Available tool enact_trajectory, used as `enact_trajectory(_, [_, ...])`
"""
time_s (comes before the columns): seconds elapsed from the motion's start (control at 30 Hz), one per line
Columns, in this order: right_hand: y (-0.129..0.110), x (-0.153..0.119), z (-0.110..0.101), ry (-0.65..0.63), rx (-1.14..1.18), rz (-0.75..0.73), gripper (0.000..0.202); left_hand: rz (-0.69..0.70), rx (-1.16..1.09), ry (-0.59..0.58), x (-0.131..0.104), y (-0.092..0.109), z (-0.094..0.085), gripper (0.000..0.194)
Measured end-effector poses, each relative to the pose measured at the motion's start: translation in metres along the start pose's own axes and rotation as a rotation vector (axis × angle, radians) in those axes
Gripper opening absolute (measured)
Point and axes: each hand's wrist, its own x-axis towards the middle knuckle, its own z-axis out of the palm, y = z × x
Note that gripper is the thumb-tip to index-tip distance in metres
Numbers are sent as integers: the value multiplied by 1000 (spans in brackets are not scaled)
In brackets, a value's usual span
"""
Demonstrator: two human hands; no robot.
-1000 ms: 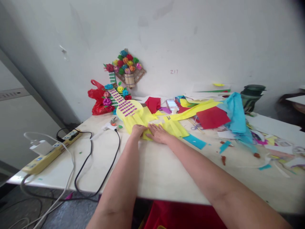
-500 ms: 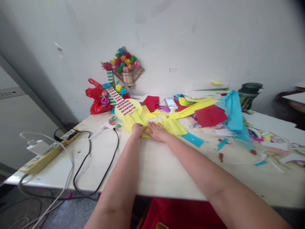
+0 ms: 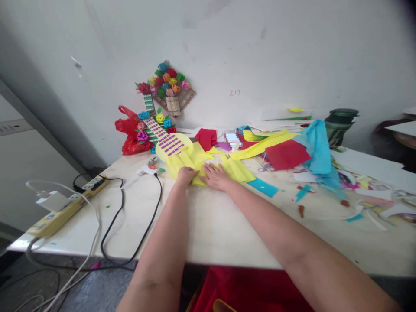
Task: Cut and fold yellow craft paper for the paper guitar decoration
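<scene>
Yellow crepe paper [image 3: 240,169] lies under both hands near the middle of the table. My left hand [image 3: 186,175] is closed, its curled fingers gripping the paper's near edge. Beside it my right hand [image 3: 214,176] rests flat, fingers spread and pressing on the sheet. Just behind the left hand is a yellow guitar-shaped cutout [image 3: 172,145] with purple strips glued on it. A strip of blue paper [image 3: 264,187] sticks out from beneath the yellow sheet on the right.
A white glue gun [image 3: 147,169] and its black cord lie left, near a power strip [image 3: 68,208]. Paper flowers [image 3: 169,80] and a red bag [image 3: 128,130] stand behind. Rightward are red paper [image 3: 287,154], blue crepe paper [image 3: 316,151], scraps and a dark green bottle [image 3: 339,128].
My right hand's fingers have spread slightly on the yellow paper. The left hand stays almost in place, and the view has shifted a little.
</scene>
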Motion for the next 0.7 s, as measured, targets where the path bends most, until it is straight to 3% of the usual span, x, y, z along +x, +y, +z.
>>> enact_trajectory(0.47, [-2, -3, -2, 9, -30, 7, 72, -25, -89, -60, -6, 3, -4, 29])
enact_trajectory(0.7, [-1, -2, 1, 24, -61, -14, 74, -53, -73, -1, -9, 7, -3, 21])
